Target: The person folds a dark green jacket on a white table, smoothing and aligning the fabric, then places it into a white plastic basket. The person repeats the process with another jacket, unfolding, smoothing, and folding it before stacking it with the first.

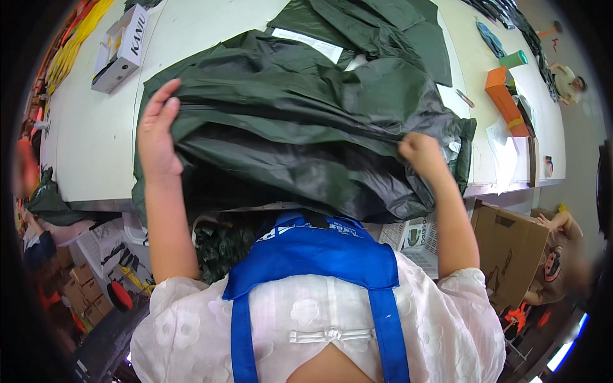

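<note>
A dark green, shiny rain jacket (287, 121) lies spread and rumpled across the white table in front of me, its near edge hanging over the table's front. At its left side is my left hand (158, 131), fingers stretched out and thumb apart, the palm turned in against the fabric. My right hand (424, 154) is closed in a fist on a fold at the right side of the jacket. Between the two hands the cloth forms a long crosswise fold with a dark hollow below it.
More dark green garments (408, 32) lie behind, with a white paper strip (310, 43). A white box (120, 48) stands at the back left. An orange box (507, 102) and a green roll (513, 59) are at right. A person holds a cardboard carton (509, 249) at lower right.
</note>
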`<state>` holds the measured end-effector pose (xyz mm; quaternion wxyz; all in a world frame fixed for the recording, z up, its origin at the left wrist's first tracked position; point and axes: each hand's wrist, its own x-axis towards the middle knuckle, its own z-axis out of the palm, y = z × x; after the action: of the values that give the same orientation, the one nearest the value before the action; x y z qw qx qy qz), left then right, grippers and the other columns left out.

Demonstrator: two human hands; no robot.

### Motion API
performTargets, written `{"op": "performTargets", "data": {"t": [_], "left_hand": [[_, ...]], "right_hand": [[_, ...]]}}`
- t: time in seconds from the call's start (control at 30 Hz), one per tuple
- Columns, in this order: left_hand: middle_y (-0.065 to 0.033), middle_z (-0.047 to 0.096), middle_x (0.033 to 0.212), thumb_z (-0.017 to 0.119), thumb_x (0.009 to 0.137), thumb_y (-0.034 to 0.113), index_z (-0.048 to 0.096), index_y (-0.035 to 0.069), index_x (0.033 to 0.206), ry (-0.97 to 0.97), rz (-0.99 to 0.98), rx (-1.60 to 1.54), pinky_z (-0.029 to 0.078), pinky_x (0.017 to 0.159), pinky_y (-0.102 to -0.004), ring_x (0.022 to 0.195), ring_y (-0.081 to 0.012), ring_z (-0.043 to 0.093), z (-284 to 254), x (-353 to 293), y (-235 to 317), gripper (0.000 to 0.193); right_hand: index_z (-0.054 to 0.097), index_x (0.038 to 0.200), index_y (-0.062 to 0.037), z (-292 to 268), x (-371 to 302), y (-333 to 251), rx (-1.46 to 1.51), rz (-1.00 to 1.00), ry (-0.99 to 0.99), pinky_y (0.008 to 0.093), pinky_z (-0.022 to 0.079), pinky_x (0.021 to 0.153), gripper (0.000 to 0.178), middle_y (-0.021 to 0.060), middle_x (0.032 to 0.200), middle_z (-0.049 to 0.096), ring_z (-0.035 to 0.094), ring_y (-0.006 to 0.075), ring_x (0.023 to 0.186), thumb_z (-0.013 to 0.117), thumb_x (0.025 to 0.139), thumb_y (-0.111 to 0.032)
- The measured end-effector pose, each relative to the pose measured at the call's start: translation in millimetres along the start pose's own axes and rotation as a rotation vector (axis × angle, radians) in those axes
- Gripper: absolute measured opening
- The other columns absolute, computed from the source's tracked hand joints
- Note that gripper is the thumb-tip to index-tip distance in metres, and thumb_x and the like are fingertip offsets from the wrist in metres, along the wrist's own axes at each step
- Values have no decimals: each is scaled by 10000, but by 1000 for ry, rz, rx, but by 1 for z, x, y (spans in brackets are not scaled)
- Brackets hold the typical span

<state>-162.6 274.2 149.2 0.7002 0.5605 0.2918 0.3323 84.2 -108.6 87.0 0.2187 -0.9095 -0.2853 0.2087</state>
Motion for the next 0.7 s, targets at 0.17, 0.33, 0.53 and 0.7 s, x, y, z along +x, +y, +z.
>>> {"op": "performTargets", "data": {"t": [0.17,0.33,0.53,0.7], "left_hand": [[-99,606,1208,528,936,62,581,30,1230,27,52,-89,452,984,-333,1110,-192,575,-81,39,7,300],[-58,611,1201,519,952,100,610,41,1197,127,-75,390,415,981,-304,1100,-163,563,-137,58,-39,268],[-166,561,1241,614,855,106,494,114,1312,187,84,1902,421,976,-421,1186,-324,507,-122,42,-85,472],[-120,598,1145,598,831,52,594,65,1187,-377,336,1000,474,898,-340,1020,-224,605,80,-12,-84,356]], "right_hand": [[594,762,48,-74,-34,136,-193,287,62,395,476,640,266,192,673,592,621,277,668,643,799,-210],[617,772,35,-73,-37,130,77,440,-371,331,474,620,284,138,615,565,616,212,661,688,820,-235],[646,867,-5,-14,-38,101,67,124,239,410,497,755,211,137,787,631,614,357,780,696,808,-201],[660,951,-12,8,-19,111,-120,-74,172,399,485,778,245,148,864,612,606,338,838,706,784,-186]]}}
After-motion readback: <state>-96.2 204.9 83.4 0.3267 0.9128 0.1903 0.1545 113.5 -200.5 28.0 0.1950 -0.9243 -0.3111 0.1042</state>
